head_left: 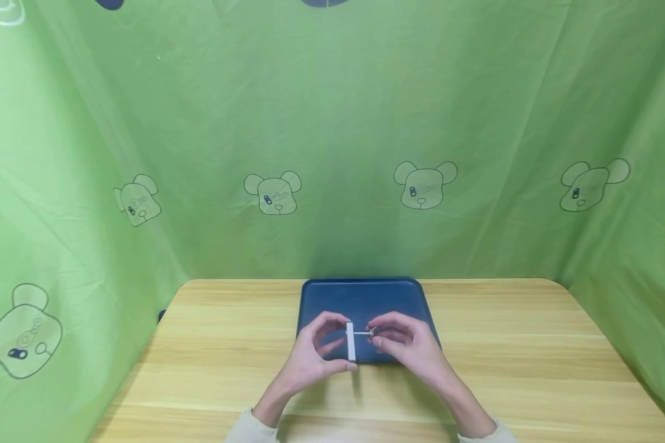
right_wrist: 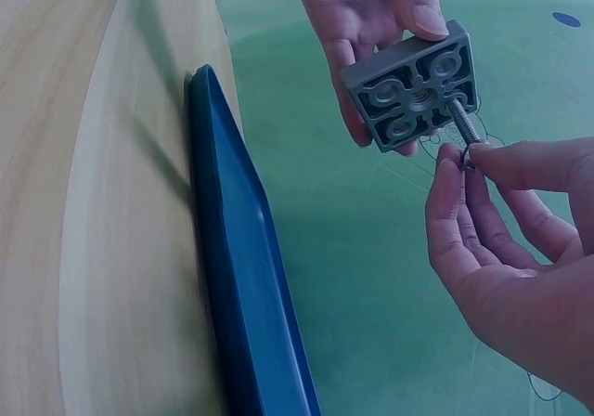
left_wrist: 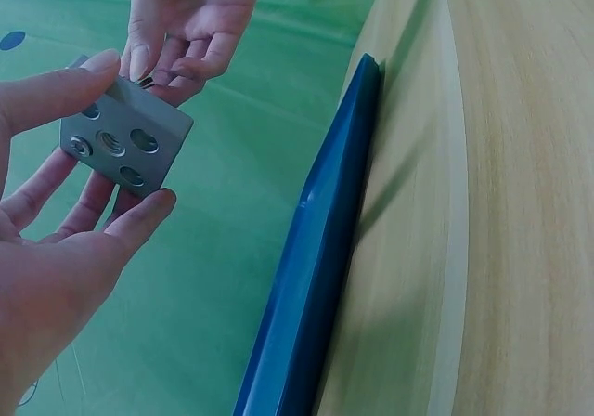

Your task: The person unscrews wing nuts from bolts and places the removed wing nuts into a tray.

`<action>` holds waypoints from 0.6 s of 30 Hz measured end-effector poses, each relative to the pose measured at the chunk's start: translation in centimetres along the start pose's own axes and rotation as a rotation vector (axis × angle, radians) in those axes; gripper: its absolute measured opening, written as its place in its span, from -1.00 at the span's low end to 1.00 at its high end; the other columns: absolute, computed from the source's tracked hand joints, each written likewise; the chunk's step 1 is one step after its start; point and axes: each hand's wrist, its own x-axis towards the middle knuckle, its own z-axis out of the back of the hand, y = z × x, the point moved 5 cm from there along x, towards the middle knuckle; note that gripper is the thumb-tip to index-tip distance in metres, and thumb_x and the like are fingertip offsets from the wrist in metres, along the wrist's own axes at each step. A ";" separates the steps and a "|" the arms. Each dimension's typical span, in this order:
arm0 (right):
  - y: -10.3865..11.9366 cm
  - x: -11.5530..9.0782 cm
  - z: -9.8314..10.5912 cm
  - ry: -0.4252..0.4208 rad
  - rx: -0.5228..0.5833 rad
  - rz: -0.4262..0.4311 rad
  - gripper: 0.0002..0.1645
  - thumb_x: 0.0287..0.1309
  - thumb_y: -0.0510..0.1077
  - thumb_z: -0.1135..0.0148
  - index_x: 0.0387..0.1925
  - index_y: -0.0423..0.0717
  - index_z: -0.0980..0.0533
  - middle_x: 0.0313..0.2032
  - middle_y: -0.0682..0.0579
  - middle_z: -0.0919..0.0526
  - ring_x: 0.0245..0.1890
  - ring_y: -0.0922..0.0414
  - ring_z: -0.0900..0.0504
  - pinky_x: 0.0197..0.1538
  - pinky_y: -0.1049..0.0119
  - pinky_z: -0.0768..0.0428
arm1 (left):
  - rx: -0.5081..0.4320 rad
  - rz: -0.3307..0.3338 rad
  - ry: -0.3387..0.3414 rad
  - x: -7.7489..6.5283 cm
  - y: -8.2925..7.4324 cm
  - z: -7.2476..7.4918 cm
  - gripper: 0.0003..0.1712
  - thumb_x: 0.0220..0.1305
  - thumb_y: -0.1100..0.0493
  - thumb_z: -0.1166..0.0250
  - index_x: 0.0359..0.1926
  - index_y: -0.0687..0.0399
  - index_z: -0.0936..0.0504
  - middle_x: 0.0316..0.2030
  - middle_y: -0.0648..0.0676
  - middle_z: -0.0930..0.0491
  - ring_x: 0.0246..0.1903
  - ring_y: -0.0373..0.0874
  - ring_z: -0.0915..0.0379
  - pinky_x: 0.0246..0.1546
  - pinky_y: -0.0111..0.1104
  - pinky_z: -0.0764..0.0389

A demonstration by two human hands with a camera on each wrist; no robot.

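Observation:
A square grey metal plate (head_left: 351, 343) with several round holes stands on edge over the tray. My left hand (head_left: 309, 355) grips it by opposite edges, thumb on one and fingers on the other. Through one corner hole runs a threaded bolt (right_wrist: 464, 122); its socket head (left_wrist: 81, 147) sits in the plate's flat face. The recessed, ribbed face shows in the right wrist view, turned toward my right hand (head_left: 412, 346). Thumb and fingertips of that hand pinch a small metal nut (right_wrist: 467, 157) at the bolt's free end, partly hidden by the fingers.
A dark blue tray (head_left: 360, 288) with a raised rim lies beneath the hands, near the back of the light wooden table (head_left: 510, 344). Green curtains (head_left: 343, 123) printed with bear heads hang behind the table and on both sides.

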 end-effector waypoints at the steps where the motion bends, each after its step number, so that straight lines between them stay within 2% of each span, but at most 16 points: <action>1: 0.0 0.0 0.0 -0.002 -0.002 0.001 -0.68 0.19 -0.43 -0.35 0.00 -0.44 -0.57 -0.03 -0.39 -0.66 -0.06 -0.16 -0.74 -0.01 0.06 -0.80 | 0.000 0.000 0.000 0.0 0.0 0.0 -0.22 -0.14 0.56 -0.55 0.18 0.31 -0.47 0.16 0.34 -0.45 0.26 0.32 -0.37 0.34 -0.11 -0.54; 5: 0.1 0.0 0.0 -0.004 -0.007 0.005 -0.69 0.19 -0.42 -0.35 -0.02 -0.42 -0.58 -0.04 -0.38 -0.66 -0.04 -0.18 -0.73 0.00 0.05 -0.80 | -0.002 0.009 -0.001 0.0 0.1 0.1 -0.22 -0.14 0.56 -0.55 0.18 0.30 -0.47 0.16 0.34 -0.46 0.26 0.44 -0.32 0.34 -0.12 -0.54; 10: 0.1 0.0 0.0 -0.009 -0.012 0.007 -0.70 0.20 -0.40 -0.36 -0.02 -0.41 -0.59 -0.04 -0.37 -0.66 -0.03 -0.14 -0.73 -0.01 0.11 -0.81 | 0.009 0.005 0.007 0.0 0.1 0.1 -0.22 -0.12 0.54 -0.55 0.19 0.28 -0.47 0.16 0.32 -0.46 0.27 0.42 -0.32 0.34 -0.12 -0.53; 18: 0.3 -0.1 -0.2 -0.011 -0.024 0.012 -0.72 0.23 -0.35 -0.37 -0.03 -0.37 -0.60 -0.04 -0.33 -0.66 -0.02 -0.15 -0.72 0.00 0.07 -0.80 | 0.000 0.009 0.007 0.0 0.0 0.2 -0.22 -0.11 0.53 -0.55 0.19 0.25 -0.47 0.19 0.43 -0.40 0.26 0.14 -0.42 0.35 -0.12 -0.53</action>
